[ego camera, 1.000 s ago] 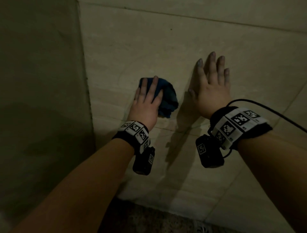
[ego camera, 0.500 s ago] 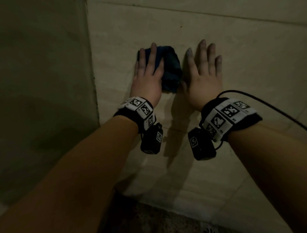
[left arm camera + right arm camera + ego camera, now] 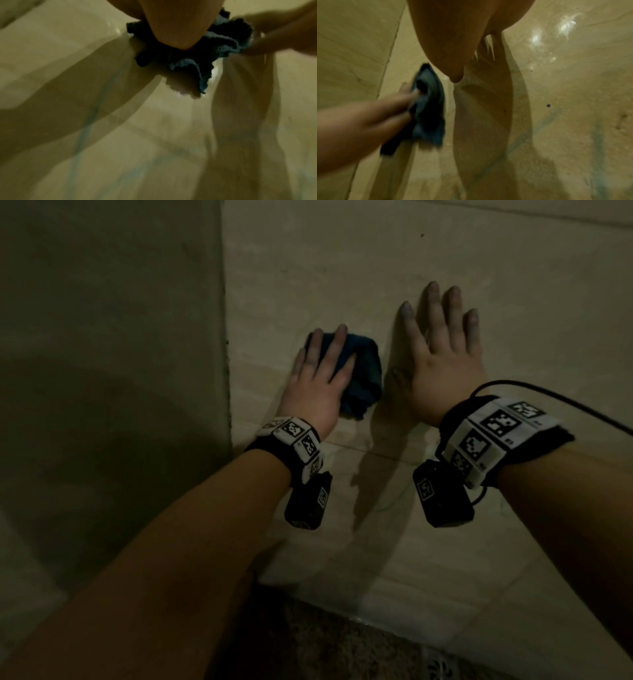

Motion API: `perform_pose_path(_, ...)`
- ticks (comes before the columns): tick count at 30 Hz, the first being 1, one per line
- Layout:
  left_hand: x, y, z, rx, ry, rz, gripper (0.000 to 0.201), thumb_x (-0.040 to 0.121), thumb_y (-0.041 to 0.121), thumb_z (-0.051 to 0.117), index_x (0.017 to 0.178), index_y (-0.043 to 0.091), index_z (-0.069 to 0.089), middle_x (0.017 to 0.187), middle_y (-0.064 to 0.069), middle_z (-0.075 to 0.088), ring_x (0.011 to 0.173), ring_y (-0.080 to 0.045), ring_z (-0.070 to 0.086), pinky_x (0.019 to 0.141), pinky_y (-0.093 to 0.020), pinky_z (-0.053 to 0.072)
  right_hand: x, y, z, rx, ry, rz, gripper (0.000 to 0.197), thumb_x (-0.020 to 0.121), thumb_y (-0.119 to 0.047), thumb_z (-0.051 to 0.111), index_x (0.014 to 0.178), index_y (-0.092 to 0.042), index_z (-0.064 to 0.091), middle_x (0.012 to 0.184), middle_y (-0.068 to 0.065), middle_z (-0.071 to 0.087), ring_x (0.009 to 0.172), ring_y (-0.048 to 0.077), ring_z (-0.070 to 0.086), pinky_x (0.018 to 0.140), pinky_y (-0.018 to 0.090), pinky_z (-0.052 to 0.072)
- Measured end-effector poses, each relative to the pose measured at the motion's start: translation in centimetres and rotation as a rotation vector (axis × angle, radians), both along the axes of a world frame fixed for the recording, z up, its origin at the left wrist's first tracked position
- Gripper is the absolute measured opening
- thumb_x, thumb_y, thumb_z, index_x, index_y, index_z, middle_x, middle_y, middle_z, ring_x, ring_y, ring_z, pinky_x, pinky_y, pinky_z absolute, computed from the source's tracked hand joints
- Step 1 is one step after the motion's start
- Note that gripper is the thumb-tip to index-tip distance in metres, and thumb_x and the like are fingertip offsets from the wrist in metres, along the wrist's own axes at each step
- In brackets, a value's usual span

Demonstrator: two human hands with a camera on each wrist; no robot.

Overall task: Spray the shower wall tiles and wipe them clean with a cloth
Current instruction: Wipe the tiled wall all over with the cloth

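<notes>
We found the cloth (image 3: 359, 378) bunched against the tiled wall (image 3: 513, 254), just right of the inside corner where the two walls met. The left hand (image 3: 317, 385) lay flat over it with its fingers (image 3: 337, 344) extended, pressing the wad to the tile rather than curling around it. The right hand (image 3: 442, 361) was spread with straight fingers just beside the cloth and gripped nothing; whether its palm actually touched the tile we could not tell.

In the left wrist view the cloth (image 3: 193, 56) appeared as a soft, looped fabric, folded and rumpled, with one loose flap hanging below the palm. We judged it to be light, limp and probably damp (the tile around it carried wet highlights and faint bluish streaks). Such a cloth would not keep a shape of its own, and it would slide readily on the glossy glaze.

We therefore judged that the correct hold was across the thick middle of the wad, with the palm and all fingers spreading the load, so that the whole pad followed the hand. A pinch at an edge would only have dragged a tail. The hanging flap, seen also in the right wrist view below the cloth (image 3: 428, 108), should have been tucked under the palm, since loose ends tend to smear rather than lift the liquid.
</notes>
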State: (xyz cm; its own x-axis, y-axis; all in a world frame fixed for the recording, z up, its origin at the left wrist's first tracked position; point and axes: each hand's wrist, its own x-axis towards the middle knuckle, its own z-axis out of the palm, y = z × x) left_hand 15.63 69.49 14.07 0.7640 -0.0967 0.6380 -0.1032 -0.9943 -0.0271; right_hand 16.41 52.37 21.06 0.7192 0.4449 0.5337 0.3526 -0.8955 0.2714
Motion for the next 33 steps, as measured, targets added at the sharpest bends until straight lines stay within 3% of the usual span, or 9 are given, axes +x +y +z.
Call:
perform_pose_path(7, 0.9, 1.8, 3.9, -0.045, -0.109, 0.025, 0.060, 0.097, 0.011, 0.039, 0.151, 0.014, 0.012, 0.158, -0.011, -0.013, 0.143, -0.039, -0.013, 0.117, -0.044, -0.004, -0.4, 0.6, -0.1, 0.015, 0.000, -0.022, 0.072, 0.099, -0.035, 0.038, 0.150, -0.019, -0.011, 0.154, 0.012, -0.025, 0.141, 0.032, -0.022, 0.115, 0.045, -0.013)
perform_pose_path(14, 0.9, 1.0, 0.9, -0.122, -0.120, -0.006, 0.056, 0.096, 0.008, 0.041, 0.149, 0.008, 0.022, 0.158, -0.014, -0.006, 0.143, -0.042, -0.008, 0.118, -0.048, 0.003, -0.2, 1.5, 0.4, 0.034, -0.048, 0.025, 0.072, 0.097, -0.034, 0.039, 0.151, -0.018, -0.007, 0.156, 0.010, -0.019, 0.143, 0.031, -0.018, 0.113, 0.046, -0.014)
perform_pose_path(17, 0.4, 1.2, -1.3, -0.111, -0.054, 0.004, 0.055, 0.096, 0.010, 0.042, 0.148, 0.008, 0.024, 0.158, -0.013, -0.009, 0.143, -0.041, -0.010, 0.118, -0.049, 0.006, -0.1, 1.7, 0.2, 0.033, -0.035, 0.021, 0.075, 0.096, -0.032, 0.041, 0.150, -0.019, -0.010, 0.155, 0.009, -0.021, 0.142, 0.030, -0.019, 0.114, 0.046, -0.013)
perform_pose_path(21, 0.3, 1.4, -2.3, -0.090, 0.011, 0.029, 0.057, 0.098, 0.009, 0.038, 0.150, 0.011, 0.017, 0.156, -0.010, -0.019, 0.142, -0.039, -0.016, 0.118, -0.045, -0.001, 0.0, 1.6, -0.5, 0.001, -0.038, 0.016, 0.076, 0.096, -0.031, 0.042, 0.150, -0.020, -0.010, 0.155, 0.008, -0.022, 0.142, 0.030, -0.020, 0.114, 0.044, -0.013)
perform_pose_path(26, 0.3, 2.3, 0.4, -0.152, -0.037, 0.039, 0.062, 0.096, 0.003, 0.038, 0.151, 0.009, 0.011, 0.156, -0.011, -0.017, 0.142, -0.039, -0.016, 0.115, -0.040, -0.011, 0.0, 1.4, -0.3, -0.034, -0.037, 0.004, 0.073, 0.098, -0.029, 0.040, 0.150, -0.021, -0.011, 0.155, 0.008, -0.024, 0.142, 0.030, -0.021, 0.112, 0.041, -0.017)
perform_pose_path(29, 0.7, 3.1, 3.8, -0.208, -0.090, 0.088, 0.065, 0.095, 0.004, 0.038, 0.151, 0.009, 0.005, 0.157, -0.015, -0.015, 0.142, -0.041, -0.014, 0.115, -0.041, -0.009, -0.2, 1.2, -0.2, -0.076, -0.054, 0.001, 0.073, 0.098, -0.035, 0.038, 0.150, -0.019, -0.011, 0.154, 0.010, -0.024, 0.142, 0.029, -0.021, 0.112, 0.042, -0.016)
perform_pose_path(33, 0.9, 4.3, 5.3, -0.178, -0.124, 0.043, 0.064, 0.094, 0.000, 0.040, 0.151, 0.009, 0.013, 0.157, -0.014, -0.013, 0.143, -0.040, -0.013, 0.117, -0.040, -0.002, -0.1, 1.8, -0.1, -0.082, -0.058, 0.022, 0.072, 0.099, -0.033, 0.037, 0.149, -0.015, -0.011, 0.155, 0.010, -0.023, 0.142, 0.029, -0.021, 0.111, 0.041, -0.019)
